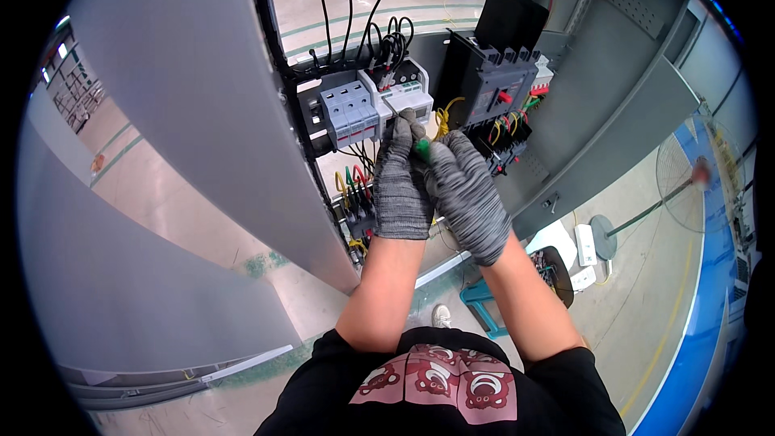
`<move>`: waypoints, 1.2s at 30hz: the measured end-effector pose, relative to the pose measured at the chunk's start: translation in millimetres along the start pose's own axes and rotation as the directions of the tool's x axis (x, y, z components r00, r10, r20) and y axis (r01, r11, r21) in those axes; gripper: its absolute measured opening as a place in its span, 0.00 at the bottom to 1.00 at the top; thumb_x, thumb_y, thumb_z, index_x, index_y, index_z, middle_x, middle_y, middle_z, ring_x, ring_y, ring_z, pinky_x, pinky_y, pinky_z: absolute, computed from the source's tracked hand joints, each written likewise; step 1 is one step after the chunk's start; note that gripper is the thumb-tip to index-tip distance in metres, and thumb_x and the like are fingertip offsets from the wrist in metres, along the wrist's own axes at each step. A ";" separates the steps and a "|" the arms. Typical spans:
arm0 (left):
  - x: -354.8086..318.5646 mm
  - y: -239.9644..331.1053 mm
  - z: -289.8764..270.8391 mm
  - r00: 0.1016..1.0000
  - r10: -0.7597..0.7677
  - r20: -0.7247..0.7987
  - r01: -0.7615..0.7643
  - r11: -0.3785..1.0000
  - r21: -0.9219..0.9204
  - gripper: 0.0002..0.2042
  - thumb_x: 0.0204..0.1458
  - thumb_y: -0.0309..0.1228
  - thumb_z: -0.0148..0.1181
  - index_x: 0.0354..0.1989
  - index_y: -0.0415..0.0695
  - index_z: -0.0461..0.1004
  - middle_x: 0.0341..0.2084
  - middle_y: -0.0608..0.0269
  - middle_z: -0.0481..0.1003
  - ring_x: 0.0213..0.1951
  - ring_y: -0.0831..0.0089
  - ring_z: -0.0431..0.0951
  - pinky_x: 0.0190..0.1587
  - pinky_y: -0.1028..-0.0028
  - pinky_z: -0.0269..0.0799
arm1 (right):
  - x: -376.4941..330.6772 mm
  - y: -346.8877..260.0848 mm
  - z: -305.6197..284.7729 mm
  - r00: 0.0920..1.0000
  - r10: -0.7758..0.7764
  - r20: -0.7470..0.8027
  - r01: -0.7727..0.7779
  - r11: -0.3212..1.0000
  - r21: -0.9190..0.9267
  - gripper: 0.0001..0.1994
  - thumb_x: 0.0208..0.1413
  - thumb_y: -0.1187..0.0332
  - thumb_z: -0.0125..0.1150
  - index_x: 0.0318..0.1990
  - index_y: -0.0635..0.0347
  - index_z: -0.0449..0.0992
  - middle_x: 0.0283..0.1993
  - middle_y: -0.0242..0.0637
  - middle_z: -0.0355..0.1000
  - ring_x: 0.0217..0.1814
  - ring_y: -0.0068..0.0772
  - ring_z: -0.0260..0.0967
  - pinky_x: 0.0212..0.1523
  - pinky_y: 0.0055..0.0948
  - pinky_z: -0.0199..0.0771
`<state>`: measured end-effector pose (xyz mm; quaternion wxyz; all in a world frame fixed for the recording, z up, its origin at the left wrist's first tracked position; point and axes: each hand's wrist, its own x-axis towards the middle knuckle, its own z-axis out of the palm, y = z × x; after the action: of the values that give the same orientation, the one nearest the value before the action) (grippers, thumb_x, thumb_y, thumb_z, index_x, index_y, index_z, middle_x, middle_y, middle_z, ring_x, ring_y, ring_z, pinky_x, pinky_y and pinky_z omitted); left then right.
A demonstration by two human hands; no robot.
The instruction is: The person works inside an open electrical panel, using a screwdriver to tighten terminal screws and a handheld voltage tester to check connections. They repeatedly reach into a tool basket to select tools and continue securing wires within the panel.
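Black T-shirt [557, 387] in the foreground, a person works at an open gray cabinet [622, 141] — gloved right hand [470, 190] wrapped around a green-handled tool [422, 148] at a white module [409, 100], left hand [403, 190] curled close beside it, its exact grip impossible to tell.

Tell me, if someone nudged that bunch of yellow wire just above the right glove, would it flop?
Probably: the bunch of yellow wire looks thin and curls in loops, so it should bend easily. Its slender strands suggest it is light. Those loops might also snag the fingers of the nearby right hand.
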<state>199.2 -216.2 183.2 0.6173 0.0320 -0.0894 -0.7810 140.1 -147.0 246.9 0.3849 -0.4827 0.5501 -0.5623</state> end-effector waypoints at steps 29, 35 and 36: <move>1.6 6.3 -1.1 0.998 -0.054 -0.036 0.057 0.995 0.086 0.14 0.57 0.33 0.56 0.50 0.44 0.72 0.32 0.65 0.75 0.33 0.72 0.75 0.40 0.72 0.74 | -4.4 -6.4 0.9 0.929 -0.285 0.238 0.324 0.308 -0.895 0.13 0.59 0.67 0.49 0.48 0.65 0.64 0.32 0.55 0.71 0.35 0.53 0.72 0.31 0.43 0.71; -1.4 -2.8 6.6 0.999 0.009 -0.044 -0.004 0.994 0.113 0.15 0.59 0.34 0.54 0.52 0.40 0.70 0.37 0.63 0.75 0.39 0.72 0.74 0.46 0.74 0.72 | 9.5 32.4 -1.7 0.925 -0.379 -0.010 0.352 0.868 -0.352 0.12 0.62 0.63 0.48 0.44 0.63 0.65 0.27 0.38 0.70 0.25 0.39 0.69 0.26 0.35 0.69; -2.5 -3.5 10.9 0.996 0.029 -0.082 -0.018 0.990 0.137 0.15 0.58 0.33 0.55 0.51 0.41 0.70 0.37 0.63 0.75 0.39 0.72 0.74 0.46 0.75 0.72 | 11.3 36.2 -2.8 0.907 -0.417 -0.054 0.403 0.900 -0.166 0.13 0.62 0.61 0.49 0.44 0.62 0.65 0.26 0.33 0.69 0.23 0.33 0.67 0.24 0.32 0.67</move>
<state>194.7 -211.9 193.1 0.6261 0.1058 -0.1167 -0.7637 131.2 -160.7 212.6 0.1955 -0.5900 0.4935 -0.6083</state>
